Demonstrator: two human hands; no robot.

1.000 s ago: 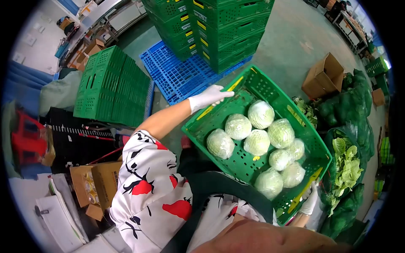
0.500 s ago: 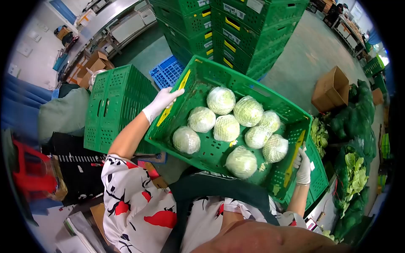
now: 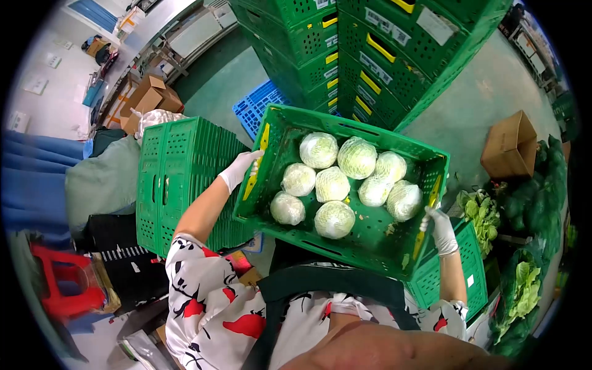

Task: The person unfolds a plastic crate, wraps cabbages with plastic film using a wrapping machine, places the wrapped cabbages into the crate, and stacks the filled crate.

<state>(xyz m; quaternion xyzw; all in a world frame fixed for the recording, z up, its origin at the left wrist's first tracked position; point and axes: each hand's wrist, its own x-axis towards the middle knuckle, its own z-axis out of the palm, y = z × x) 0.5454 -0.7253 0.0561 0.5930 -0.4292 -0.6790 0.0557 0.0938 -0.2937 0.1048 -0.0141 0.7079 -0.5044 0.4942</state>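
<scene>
The crate [image 3: 370,246], held between both hands near the tall stacks [image 3: 376,80], has swung straighter; its front cabbage [image 3: 334,219] has rolled leftward — a loose load, seemingly needing steadiness. Left hand [image 3: 239,170] and right hand [image 3: 441,229] — fingers closed round opposite yellow handles [image 3: 264,137].
</scene>
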